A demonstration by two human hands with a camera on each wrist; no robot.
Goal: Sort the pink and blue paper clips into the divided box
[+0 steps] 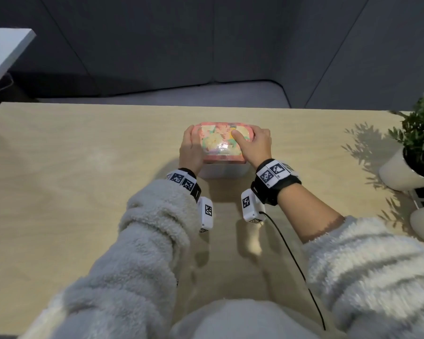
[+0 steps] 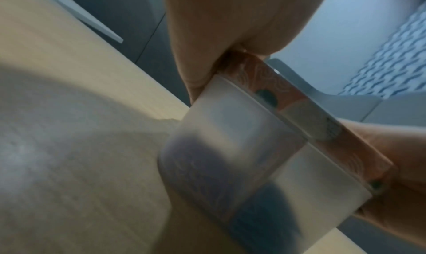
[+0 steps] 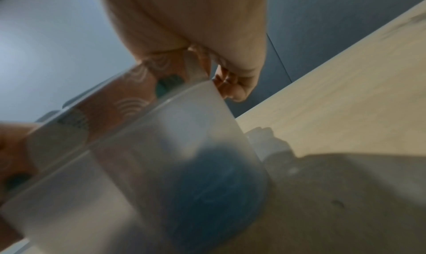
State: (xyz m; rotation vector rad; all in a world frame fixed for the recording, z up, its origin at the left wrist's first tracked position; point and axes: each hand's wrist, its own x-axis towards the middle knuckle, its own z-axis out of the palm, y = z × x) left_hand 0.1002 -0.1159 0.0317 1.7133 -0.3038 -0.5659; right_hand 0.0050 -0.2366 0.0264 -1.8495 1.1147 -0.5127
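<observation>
The light wooden tabletop [image 1: 83, 192] carries one task item near its middle: the divided box [image 1: 224, 170], a frosted translucent tub capped by a pink floral lid [image 1: 218, 140]. No loose paper clips show anywhere on the wood, so the sorting looks finished or nearly so; what seems left is seating the lid, though the pictures alone cannot settle whether it is going on or coming off.

At the right edge stands a potted plant [image 1: 419, 143] in a white pot, well apart from the box.

Both hands sit on the lid. The left hand [image 1: 191, 149] wraps its left end, fingers curled over the rim and down the side. The right hand [image 1: 253, 145] holds the right end, thumb laid flat across the top and fingers hooked over the far edge. Each grip is closed on the lid, pressing or clamping it against the tub.

Through the frosted wall, both wrist views show a dark blue mass [image 3: 214, 185] low inside, most likely the blue paper clips, gathered at one part of the box. The wall is too cloudy and the frames too blurred to make out pink clips or the divider itself.
</observation>
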